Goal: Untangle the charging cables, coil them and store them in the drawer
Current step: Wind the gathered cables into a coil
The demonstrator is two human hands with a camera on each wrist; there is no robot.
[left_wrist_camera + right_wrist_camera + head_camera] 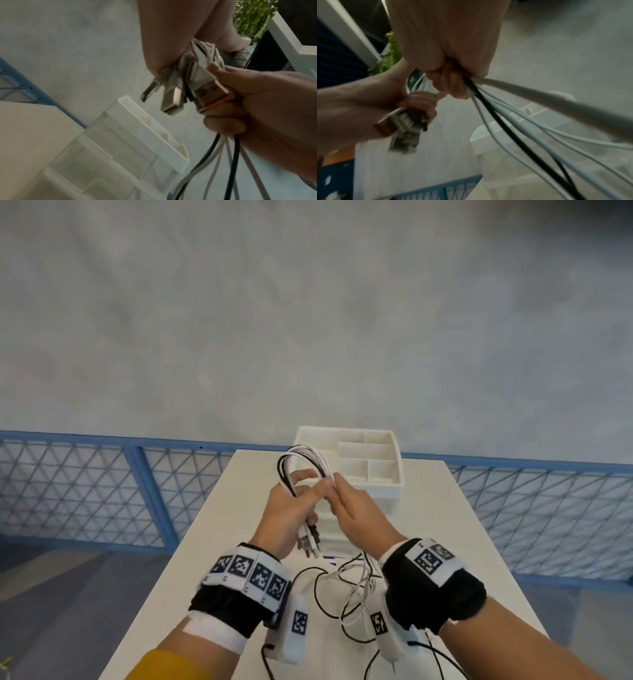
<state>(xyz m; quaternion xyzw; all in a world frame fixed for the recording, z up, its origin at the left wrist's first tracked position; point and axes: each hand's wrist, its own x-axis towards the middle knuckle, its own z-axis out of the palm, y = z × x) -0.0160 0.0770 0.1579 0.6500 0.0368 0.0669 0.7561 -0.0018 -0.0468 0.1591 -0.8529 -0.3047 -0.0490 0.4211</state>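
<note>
- Nearest the head camera, loose cable (346, 594) tails lie in slack, crossing curves on the bench (212, 546) between the two wrists; they look light and limp, so they should trail and snag on each other when lifted.
- Left hand (291, 508) has its fingers curled round the gathered plug (209, 93) ends; several metal USB plugs stick out below the fist, side by side.
- Those plugs are the only stiff parts, so they give the surest hold; the smooth cords would likely slide through a loose grip.
- Between the hands, the cords rise in an arched loop (305, 460), white strands with a black one among them, held above the bench.
- The arch keeps its shape, which suggests some springiness: a coil would probably open again unless held or tucked.
- Right hand (356, 508) pinches the same bundle just beside the left, fingers closed on the strands, which fan out beyond it in the right wrist view.
- Furthest right, behind the hands, stands the white drawer unit (387, 487) with an open divided tray on top; no cable lies in it yet.
</note>
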